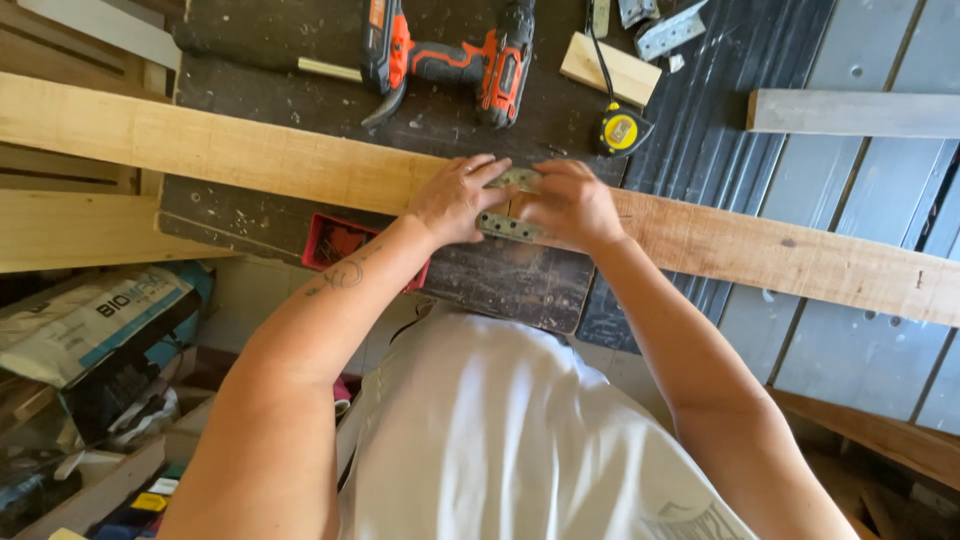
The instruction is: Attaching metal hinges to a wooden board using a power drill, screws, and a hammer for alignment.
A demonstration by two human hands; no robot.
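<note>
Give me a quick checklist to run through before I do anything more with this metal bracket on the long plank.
1. Bracket seated on the plank: the perforated metal bracket lies against the long plank, but the hands hide its edges. Cannot tell.
2. Both hands on the bracket: left hand and right hand pinch it from either side. Ok.
3. Plank supported: it rests across the dark worktop. Ok.
4. Drill within reach: the orange and black drill lies just beyond the plank. Ok.
5. Tape measure to hand: the yellow tape measure lies nearby. Ok.
6. Screws ready: the red box is partly hidden. Cannot tell.
</note>
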